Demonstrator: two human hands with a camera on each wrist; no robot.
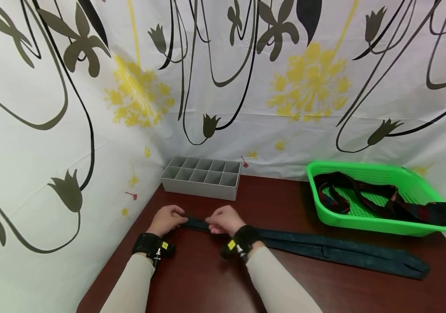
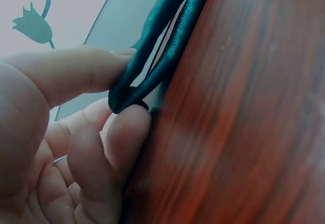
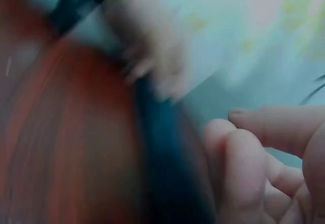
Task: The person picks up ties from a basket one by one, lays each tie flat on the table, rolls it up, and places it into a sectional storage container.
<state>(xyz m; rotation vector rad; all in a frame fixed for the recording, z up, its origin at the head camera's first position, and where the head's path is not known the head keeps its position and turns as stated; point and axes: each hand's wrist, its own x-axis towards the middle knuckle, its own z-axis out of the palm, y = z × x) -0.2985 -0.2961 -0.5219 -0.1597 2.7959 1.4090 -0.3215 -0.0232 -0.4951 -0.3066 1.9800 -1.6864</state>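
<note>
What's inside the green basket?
The green basket holds a dark patterned tie, loosely piled, one end hanging over the right rim. Anything beneath it is hidden.

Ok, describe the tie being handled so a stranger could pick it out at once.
Start at the dark red-brown wooden table; along its front edge lies a long dark teal fabric necktie. Its narrow end is pinched by the left hand and the right hand. Unlike the dark patterned necktie heaped in the green plastic basket, it lies stretched flat on the wood.
</note>
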